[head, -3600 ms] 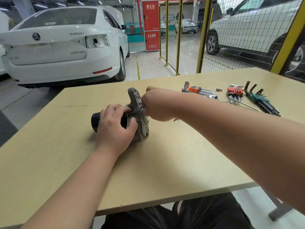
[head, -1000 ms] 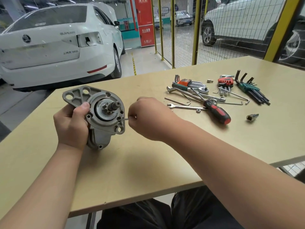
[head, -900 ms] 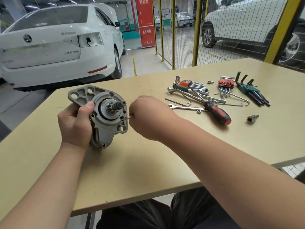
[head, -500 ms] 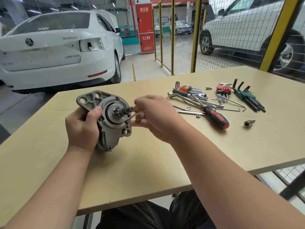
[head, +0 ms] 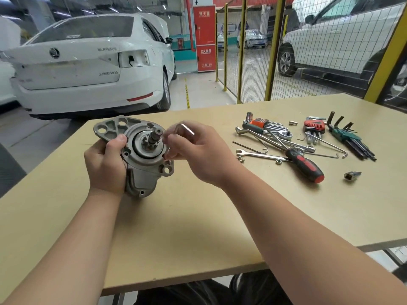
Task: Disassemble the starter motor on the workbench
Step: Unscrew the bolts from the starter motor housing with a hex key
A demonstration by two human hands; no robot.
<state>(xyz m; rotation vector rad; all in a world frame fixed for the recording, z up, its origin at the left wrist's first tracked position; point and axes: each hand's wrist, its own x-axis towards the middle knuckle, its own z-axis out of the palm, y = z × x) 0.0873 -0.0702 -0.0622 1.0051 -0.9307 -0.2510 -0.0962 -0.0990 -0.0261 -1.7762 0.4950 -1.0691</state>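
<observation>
Holding the motor [head: 143,157] upright over the bench [head: 198,227], my left hand [head: 105,164] is wrapped around the housing, thumb on the flange rim. The shaft end faces me, gear stub standing out of the round recess. My right hand [head: 198,153] sits just beside the flange, fingers pinching a small hex key [head: 187,129]; its bent end rises above the knuckles, blurred. I cannot tell whether the key's tip is seated in a bolt. Well apart to the right lie a screwdriver [head: 305,165], a wrench [head: 259,154], hex key sets [head: 350,137] and a socket [head: 351,175].
</observation>
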